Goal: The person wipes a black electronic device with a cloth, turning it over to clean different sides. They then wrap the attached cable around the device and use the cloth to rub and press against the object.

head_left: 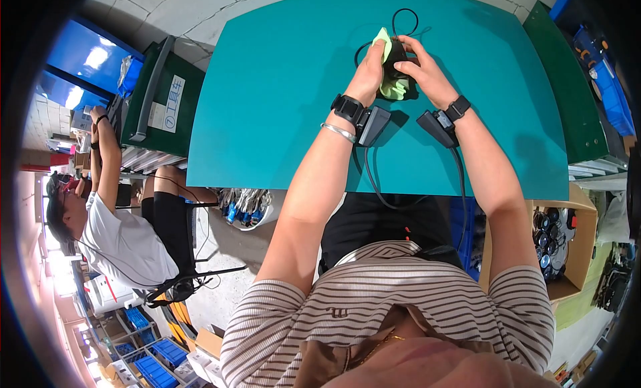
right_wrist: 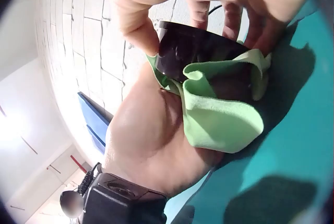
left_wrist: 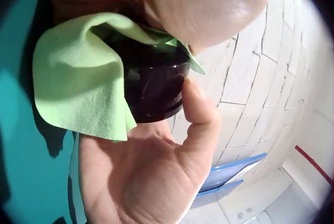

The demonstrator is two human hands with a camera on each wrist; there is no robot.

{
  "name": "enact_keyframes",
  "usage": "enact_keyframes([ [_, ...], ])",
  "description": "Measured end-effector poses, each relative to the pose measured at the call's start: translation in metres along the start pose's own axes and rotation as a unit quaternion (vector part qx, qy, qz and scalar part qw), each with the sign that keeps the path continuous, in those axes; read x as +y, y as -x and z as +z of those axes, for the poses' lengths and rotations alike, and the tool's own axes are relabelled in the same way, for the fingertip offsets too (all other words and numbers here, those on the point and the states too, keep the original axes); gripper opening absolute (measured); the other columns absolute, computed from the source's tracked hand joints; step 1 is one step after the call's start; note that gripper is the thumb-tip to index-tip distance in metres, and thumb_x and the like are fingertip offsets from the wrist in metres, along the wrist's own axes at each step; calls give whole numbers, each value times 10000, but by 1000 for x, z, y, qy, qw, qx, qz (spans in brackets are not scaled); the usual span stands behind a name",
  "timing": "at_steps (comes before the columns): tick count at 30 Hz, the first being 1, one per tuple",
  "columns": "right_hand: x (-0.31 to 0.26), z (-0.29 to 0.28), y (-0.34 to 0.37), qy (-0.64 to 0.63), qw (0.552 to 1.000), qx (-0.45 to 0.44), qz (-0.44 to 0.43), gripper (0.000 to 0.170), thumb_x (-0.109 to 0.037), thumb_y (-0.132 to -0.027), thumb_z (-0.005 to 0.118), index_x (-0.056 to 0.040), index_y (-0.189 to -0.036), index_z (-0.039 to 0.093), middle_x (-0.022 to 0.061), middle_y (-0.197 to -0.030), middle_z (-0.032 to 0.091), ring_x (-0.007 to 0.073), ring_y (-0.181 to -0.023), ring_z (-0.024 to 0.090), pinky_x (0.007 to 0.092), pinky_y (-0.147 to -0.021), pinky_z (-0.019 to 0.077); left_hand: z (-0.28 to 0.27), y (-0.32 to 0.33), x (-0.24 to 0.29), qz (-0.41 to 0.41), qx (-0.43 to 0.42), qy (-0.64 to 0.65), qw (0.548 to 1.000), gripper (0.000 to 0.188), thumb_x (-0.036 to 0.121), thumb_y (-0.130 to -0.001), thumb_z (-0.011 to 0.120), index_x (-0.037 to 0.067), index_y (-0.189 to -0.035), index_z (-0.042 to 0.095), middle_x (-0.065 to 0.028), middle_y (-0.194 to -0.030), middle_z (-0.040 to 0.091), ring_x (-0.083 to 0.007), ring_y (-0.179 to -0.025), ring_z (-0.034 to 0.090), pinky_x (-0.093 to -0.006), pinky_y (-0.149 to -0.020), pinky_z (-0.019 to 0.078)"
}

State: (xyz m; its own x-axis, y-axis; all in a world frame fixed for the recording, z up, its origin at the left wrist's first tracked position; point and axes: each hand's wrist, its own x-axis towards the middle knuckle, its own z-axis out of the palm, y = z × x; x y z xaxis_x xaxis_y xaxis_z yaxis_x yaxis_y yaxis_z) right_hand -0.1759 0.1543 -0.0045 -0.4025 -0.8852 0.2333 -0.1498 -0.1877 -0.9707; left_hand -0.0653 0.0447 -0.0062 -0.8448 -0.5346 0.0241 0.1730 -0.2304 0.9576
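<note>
In front of me, above the teal tabletop, my two hands hold a glossy black round device. My right hand grips it between thumb and fingers, its thumb at the device's edge in the right wrist view. A light green cloth wraps part of the device and hangs loose in folds. My left hand holds the cloth against the device's other side. A thin black cable makes a loop on the table just beyond my hands. Whatever part of the device lies under the cloth is hidden.
The teal table spreads around my hands. Green cabinets flank it, one with a labelled handle side. A cardboard box of round black devices stands at right. A tub of metal-ended parts sits left, near a seated person.
</note>
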Motion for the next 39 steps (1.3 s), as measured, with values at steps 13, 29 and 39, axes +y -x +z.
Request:
enact_keyframes([
  [13, 2, -11, -1, 31, 999, 5, 20, 788, -455, -779, 756, -88, -1392, 424, 132, -1261, 535, 238, -1124, 551, 358, -937, 459, 2, 10, 12, -41, -29, 9, 999, 577, 448, -987, 360, 1, -1350, 392, -125, -1221, 549, -199, -1059, 564, -324, -835, 499],
  [29, 1, -2, -2, 138, 988, 26, -57, 798, -434, -704, 817, -91, -1331, 460, 111, -1163, 502, 205, -934, 573, 337, -779, 525, 0, 2, 3, 40, -5, -83, 996, 582, 489, -987, 299, 18, -1294, 447, -122, -1140, 592, -222, -1034, 575, -332, -890, 457],
  [39, -5, -6, 2, 128, 988, -19, -87, 745, -309, -729, 813, -117, -1352, 453, 84, -1243, 457, 216, -1010, 556, 355, -872, 505, 5, 13, 21, -48, -30, 3, 998, 561, 478, -986, 289, 34, -1221, 537, -93, -1074, 622, -184, -943, 613, -311, -784, 511],
])
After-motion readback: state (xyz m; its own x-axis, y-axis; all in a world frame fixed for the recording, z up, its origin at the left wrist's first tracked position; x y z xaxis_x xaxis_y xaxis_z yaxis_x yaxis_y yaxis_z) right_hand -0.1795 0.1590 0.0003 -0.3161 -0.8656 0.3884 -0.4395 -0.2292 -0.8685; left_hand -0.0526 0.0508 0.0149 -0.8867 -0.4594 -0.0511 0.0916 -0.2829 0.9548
